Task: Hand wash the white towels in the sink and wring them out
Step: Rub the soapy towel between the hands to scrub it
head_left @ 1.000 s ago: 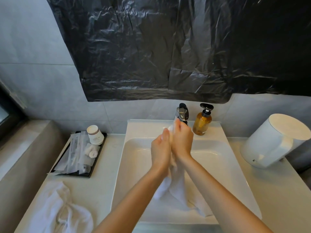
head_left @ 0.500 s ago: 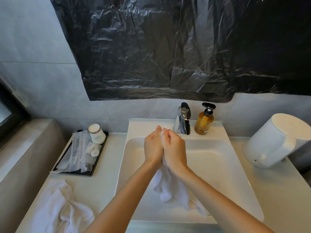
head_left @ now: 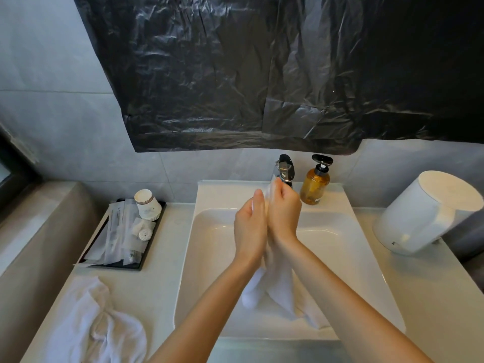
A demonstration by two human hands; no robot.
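Observation:
A white towel (head_left: 277, 289) hangs between my two hands over the white sink (head_left: 209, 258), its lower end draped into the basin. My left hand (head_left: 248, 226) and my right hand (head_left: 284, 216) press together around its upper part, with a bit of cloth sticking out above the fingers just in front of the tap (head_left: 285, 169). A second white towel (head_left: 91, 326) lies crumpled on the counter at the lower left.
An amber soap pump bottle (head_left: 315, 184) stands right of the tap. A black tray (head_left: 125, 231) with paper cups and wrapped toiletries sits on the counter to the left. A white kettle (head_left: 424, 213) stands at the right. Black plastic sheeting (head_left: 262, 74) covers the wall above.
My hands rubbed the towel between them: they dropped slightly toward the basin, then rose again toward the tap. The hanging cloth shifted with them.

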